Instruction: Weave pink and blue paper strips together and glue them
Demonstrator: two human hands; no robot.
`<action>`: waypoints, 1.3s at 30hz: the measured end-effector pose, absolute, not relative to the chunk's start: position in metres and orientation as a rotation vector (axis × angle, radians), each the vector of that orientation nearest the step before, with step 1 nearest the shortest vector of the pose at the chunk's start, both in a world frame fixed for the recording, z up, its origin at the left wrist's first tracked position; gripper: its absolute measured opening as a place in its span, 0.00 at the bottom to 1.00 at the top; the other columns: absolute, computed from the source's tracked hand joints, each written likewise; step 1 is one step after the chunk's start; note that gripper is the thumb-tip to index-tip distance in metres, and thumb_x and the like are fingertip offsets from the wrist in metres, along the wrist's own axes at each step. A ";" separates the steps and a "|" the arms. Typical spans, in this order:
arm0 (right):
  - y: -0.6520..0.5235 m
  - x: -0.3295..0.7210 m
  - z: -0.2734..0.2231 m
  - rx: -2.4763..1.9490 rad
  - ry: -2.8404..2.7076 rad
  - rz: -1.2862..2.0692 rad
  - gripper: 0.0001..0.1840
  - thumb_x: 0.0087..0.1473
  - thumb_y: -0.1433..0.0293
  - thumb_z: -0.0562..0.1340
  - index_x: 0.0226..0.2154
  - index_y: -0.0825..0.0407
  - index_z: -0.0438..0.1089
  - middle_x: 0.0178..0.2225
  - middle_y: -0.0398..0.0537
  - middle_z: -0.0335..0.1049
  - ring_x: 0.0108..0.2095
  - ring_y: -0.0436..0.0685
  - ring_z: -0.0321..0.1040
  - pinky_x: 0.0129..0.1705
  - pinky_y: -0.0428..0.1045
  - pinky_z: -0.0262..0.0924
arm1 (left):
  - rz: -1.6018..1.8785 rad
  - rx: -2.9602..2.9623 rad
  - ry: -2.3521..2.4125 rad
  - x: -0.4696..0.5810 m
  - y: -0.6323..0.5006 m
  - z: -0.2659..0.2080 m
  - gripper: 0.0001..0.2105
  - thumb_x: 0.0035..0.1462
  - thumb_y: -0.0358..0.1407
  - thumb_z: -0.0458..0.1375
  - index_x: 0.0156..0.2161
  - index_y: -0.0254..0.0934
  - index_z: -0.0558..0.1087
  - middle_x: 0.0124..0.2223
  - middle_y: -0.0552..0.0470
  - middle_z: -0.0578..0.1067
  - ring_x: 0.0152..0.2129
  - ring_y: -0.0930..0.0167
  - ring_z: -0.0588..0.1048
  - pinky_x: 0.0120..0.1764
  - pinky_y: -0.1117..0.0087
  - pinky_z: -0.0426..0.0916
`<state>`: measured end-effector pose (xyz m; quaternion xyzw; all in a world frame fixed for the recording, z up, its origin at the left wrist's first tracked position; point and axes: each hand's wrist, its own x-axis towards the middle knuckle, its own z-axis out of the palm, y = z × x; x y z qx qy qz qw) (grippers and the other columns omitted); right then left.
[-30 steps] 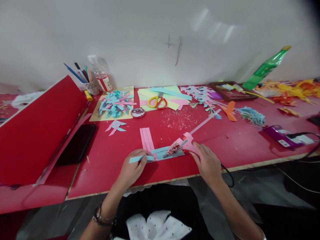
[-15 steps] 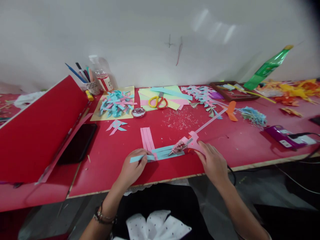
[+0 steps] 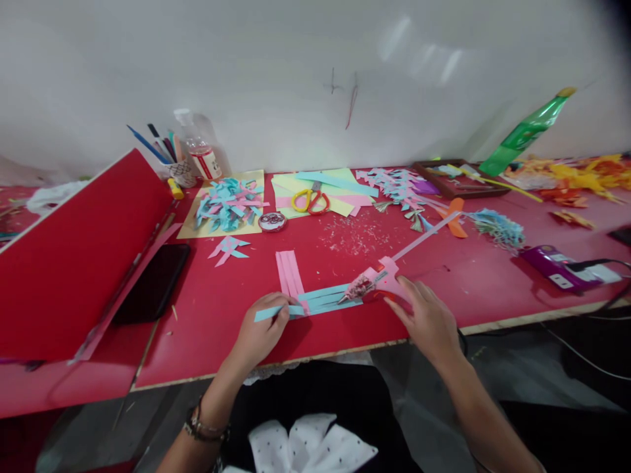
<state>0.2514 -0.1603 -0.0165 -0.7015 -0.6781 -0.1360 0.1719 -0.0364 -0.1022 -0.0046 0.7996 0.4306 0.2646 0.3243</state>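
Near the table's front edge, blue paper strips [image 3: 323,299] lie crosswise over pink paper strips [image 3: 290,270]. My left hand [image 3: 263,326] is closed at the crossing, pinching the paper strips; a blue end [image 3: 267,314] sticks out to its left. My right hand [image 3: 430,316] grips a pink hot glue gun [image 3: 393,281], whose long glue stick juts out up and to the right. The nozzle points down at the blue strips, close to or touching them; I cannot tell which.
Behind lie scissors [image 3: 310,200] on paper sheets, a round tin [image 3: 272,222] and a pile of paper pieces [image 3: 227,205]. A woven piece [image 3: 229,249] is nearer. To the left are a phone [image 3: 156,282] and red board [image 3: 83,263]; to the right, a purple power strip [image 3: 555,268] and green bottle [image 3: 527,135].
My right hand has moved the glue gun slightly to the right along the blue strips, its nozzle shifting with it. My left hand stays at the crossing.
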 end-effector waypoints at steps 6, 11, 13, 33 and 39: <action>-0.160 0.250 -0.013 -1.979 -1.941 -0.398 0.26 0.49 0.55 0.52 0.46 0.54 0.59 0.37 0.53 0.66 0.37 0.59 0.64 0.35 0.50 0.59 | 0.696 2.103 1.126 -0.036 -0.103 -0.005 0.12 0.56 0.34 0.43 0.33 0.37 0.69 0.35 0.51 0.71 0.35 0.72 0.68 0.41 0.72 0.61; -0.159 0.243 -0.011 -1.954 -1.962 -0.402 0.25 0.50 0.56 0.52 0.46 0.55 0.59 0.37 0.53 0.66 0.37 0.58 0.64 0.35 0.50 0.59 | 0.696 2.105 1.133 -0.036 -0.103 -0.006 0.12 0.56 0.34 0.42 0.32 0.37 0.68 0.36 0.52 0.71 0.35 0.72 0.68 0.41 0.72 0.61; -0.158 0.241 -0.010 -1.948 -1.979 -0.392 0.25 0.51 0.56 0.51 0.47 0.54 0.58 0.38 0.53 0.66 0.37 0.58 0.64 0.35 0.50 0.59 | 0.692 2.109 1.135 -0.036 -0.103 -0.006 0.12 0.56 0.34 0.42 0.32 0.37 0.68 0.36 0.52 0.71 0.35 0.72 0.68 0.41 0.72 0.61; -0.161 0.254 -0.007 -1.989 -2.004 -0.440 0.20 0.54 0.63 0.49 0.46 0.56 0.59 0.36 0.54 0.66 0.36 0.58 0.63 0.34 0.50 0.59 | 0.700 2.112 1.146 -0.036 -0.102 -0.007 0.11 0.55 0.33 0.43 0.32 0.37 0.68 0.36 0.51 0.71 0.35 0.72 0.69 0.41 0.72 0.62; -0.164 0.261 -0.007 -2.025 -1.984 -0.488 0.19 0.54 0.63 0.48 0.46 0.55 0.59 0.36 0.53 0.66 0.36 0.58 0.63 0.34 0.50 0.58 | 0.696 2.116 1.141 -0.036 -0.102 -0.007 0.11 0.55 0.33 0.43 0.32 0.37 0.68 0.36 0.51 0.71 0.35 0.72 0.68 0.41 0.71 0.61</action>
